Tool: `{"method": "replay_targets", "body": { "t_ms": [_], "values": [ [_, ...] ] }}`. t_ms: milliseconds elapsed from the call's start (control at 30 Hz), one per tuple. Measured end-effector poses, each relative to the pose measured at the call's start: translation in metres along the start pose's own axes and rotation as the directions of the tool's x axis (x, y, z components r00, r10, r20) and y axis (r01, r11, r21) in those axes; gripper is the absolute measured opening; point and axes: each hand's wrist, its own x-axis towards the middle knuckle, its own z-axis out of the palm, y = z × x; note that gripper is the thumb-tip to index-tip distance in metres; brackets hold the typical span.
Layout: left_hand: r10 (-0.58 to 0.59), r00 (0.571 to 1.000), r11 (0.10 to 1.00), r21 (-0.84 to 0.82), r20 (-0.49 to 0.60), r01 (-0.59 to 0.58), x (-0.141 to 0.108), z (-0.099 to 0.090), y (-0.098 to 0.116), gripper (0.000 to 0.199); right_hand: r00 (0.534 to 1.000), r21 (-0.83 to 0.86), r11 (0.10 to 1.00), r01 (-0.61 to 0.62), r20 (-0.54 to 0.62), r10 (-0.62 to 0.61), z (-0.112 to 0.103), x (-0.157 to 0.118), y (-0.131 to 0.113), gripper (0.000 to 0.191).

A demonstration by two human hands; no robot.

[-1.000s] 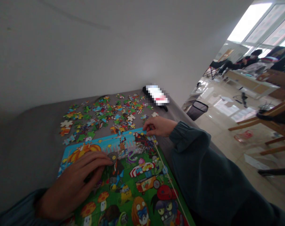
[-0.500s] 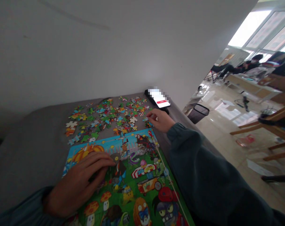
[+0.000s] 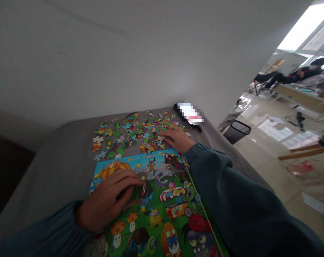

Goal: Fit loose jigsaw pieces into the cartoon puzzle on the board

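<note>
The cartoon puzzle board (image 3: 158, 210), blue above green, lies flat near the right edge of the grey cloth (image 3: 62, 160); loose multicoloured puzzle pieces (image 3: 133, 132) lie scattered toward the far edge.

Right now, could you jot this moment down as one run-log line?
left hand: resting on puzzle board | right hand: at loose jigsaw pieces, grip unclear | phone: screen lit, beside wall
</note>
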Motion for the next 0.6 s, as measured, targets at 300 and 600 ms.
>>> {"method": "replay_targets", "body": {
  "t_ms": [300,600],
  "values": [
    [-0.007,1.000,1.000,-0.011,-0.022,0.007,0.000,0.002,-0.001,0.026,0.987,0.079,0.996,-0.048,-0.149,0.059,-0.003,-0.003,-0.004,0.029],
    [-0.004,0.996,0.999,-0.039,-0.088,0.000,-0.002,0.004,-0.002,0.026,0.999,-0.006,0.999,0.049,-0.022,-0.049,-0.012,-0.010,-0.004,0.025]
  ]
}}
